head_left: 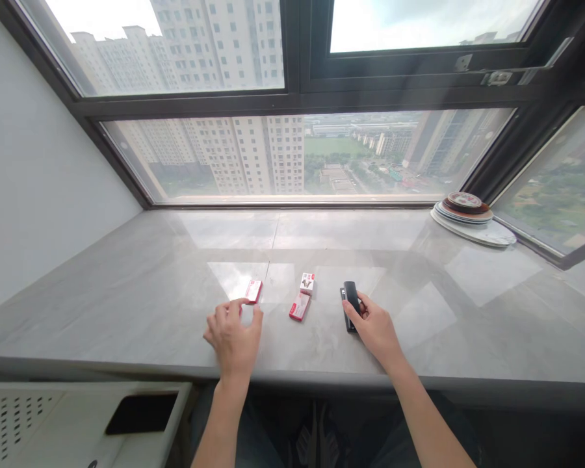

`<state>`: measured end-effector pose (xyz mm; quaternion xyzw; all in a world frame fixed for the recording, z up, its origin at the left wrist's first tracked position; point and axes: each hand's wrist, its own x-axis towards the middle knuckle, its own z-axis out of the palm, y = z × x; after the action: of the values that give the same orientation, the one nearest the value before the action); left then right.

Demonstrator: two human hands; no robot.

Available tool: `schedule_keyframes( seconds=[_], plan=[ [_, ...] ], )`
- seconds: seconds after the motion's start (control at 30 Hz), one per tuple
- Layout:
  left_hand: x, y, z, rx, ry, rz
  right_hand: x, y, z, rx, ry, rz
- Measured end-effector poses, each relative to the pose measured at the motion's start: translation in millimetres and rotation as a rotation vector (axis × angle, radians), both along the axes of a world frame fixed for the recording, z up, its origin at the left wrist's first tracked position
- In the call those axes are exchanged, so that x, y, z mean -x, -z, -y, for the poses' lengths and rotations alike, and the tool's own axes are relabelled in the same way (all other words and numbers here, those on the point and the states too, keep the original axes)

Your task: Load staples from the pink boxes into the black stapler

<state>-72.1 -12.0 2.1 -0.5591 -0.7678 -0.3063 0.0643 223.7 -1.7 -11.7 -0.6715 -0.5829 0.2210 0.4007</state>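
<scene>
My right hand (374, 326) is wrapped around a black stapler (351, 296), thumb on top, as it rests on the grey stone sill. On the left, my left hand (234, 335) hovers with its fingers curved and a gap between thumb and forefinger. Just beyond those fingertips lies a small red-and-white box (254, 292); a bit of red shows under the forefinger, but I cannot tell what it belongs to. Between my hands sit a white box with red print (307, 283) and, touching or nearly touching it, a flat red-and-pink box (299, 307).
A stack of plates or round trays (468, 214) stands in the far right corner by the window. Below the sill at left is a white cabinet (34, 429) with a dark phone-like slab (141, 414) on it. The window frame (292, 104) borders the sill's back edge.
</scene>
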Motion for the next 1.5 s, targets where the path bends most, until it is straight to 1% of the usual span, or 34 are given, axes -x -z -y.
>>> schedule_keyframes(
  seconds=[0.07,0.1,0.13,0.2,0.3,0.37,0.4,0.47,0.57,0.6,0.67,0.77,0.83,0.87,0.93,1.0,1.07,1.13,1.2,1.23,1.3,1.37,1.43,1.5],
  plan=[
    [-37.7,-2.3,-2.6,0.024,0.233,0.025,0.3,0.2,0.7,0.002,0.002,-0.008],
    [-53.8,-3.2,-6.1,0.037,0.321,0.037,0.6,0.5,1.1,0.000,0.006,-0.009],
    [-66.6,-4.0,-10.9,0.044,0.377,0.044,0.9,0.8,1.5,-0.003,0.008,-0.007],
    [-81.1,-5.2,-22.8,0.042,0.415,0.046,1.7,1.3,2.3,-0.017,0.014,0.001],
    [-80.1,-4.9,-37.5,0.041,0.392,0.028,0.5,1.1,3.6,-0.041,0.020,0.000],
    [-73.0,-3.1,-38.9,0.087,0.398,0.023,-2.9,-0.7,3.8,-0.063,0.017,0.008],
    [-69.8,-1.9,-36.5,0.117,0.426,0.024,-5.4,-2.3,3.5,-0.079,0.006,0.020],
    [-66.3,-0.2,-26.7,0.158,0.551,0.028,-10.5,-7.1,1.7,-0.120,-0.042,0.051],
    [-67.6,-0.9,-7.5,0.158,0.791,0.039,-13.1,-17.1,-3.1,-0.145,-0.162,0.076],
    [-68.7,-1.9,-2.0,0.156,0.848,0.045,-11.2,-20.7,-4.7,-0.144,-0.202,0.078],
    [-69.7,-4.1,6.3,0.161,0.913,0.055,-2.3,-27.5,-6.4,-0.137,-0.277,0.075],
    [-67.1,-5.4,13.1,0.181,0.941,0.051,22.5,-34.3,-5.3,-0.125,-0.367,0.060],
    [-63.1,-4.8,15.7,0.191,0.932,0.045,43.4,-36.1,-3.9,-0.131,-0.388,0.073],
    [-60.9,-4.2,16.8,0.194,0.925,0.042,53.6,-36.6,-3.6,-0.138,-0.371,0.084],
    [-56.1,-3.1,18.3,0.203,0.914,0.037,69.8,-37.3,-4.5,-0.148,-0.289,0.071],
    [-51.0,-2.0,18.4,0.217,0.896,0.038,75.8,-38.2,-7.0,-0.142,-0.188,-0.063],
    [-45.5,-1.3,17.2,0.229,0.864,0.050,68.1,-37.9,-9.1,-0.138,-0.115,-0.325],
    [-39.7,-1.6,15.5,0.237,0.846,0.073,47.3,-33.9,-8.4,-0.154,-0.052,-0.602],
    [-34.3,-3.2,14.1,0.244,0.856,0.112,18.0,-24.9,-3.6,-0.140,0.011,-0.786],
    [-32.1,-4.3,13.5,0.248,0.864,0.140,2.5,-19.0,0.1,-0.098,0.041,-0.829],
    [-29.2,-6.3,12.9,0.260,0.870,0.204,-24.7,-7.1,8.8,0.046,0.097,-0.833],
    [-29.2,-7.1,12.4,0.273,0.863,0.258,-39.4,2.1,17.1,0.198,0.117,-0.767],
    [-32.1,-6.1,11.8,0.274,0.851,0.280,-36.0,6.5,23.0,0.327,0.051,-0.661],
    [-36.4,-3.8,10.9,0.257,0.842,0.272,-16.6,6.7,25.7,0.432,-0.116,-0.541]
  ],
)
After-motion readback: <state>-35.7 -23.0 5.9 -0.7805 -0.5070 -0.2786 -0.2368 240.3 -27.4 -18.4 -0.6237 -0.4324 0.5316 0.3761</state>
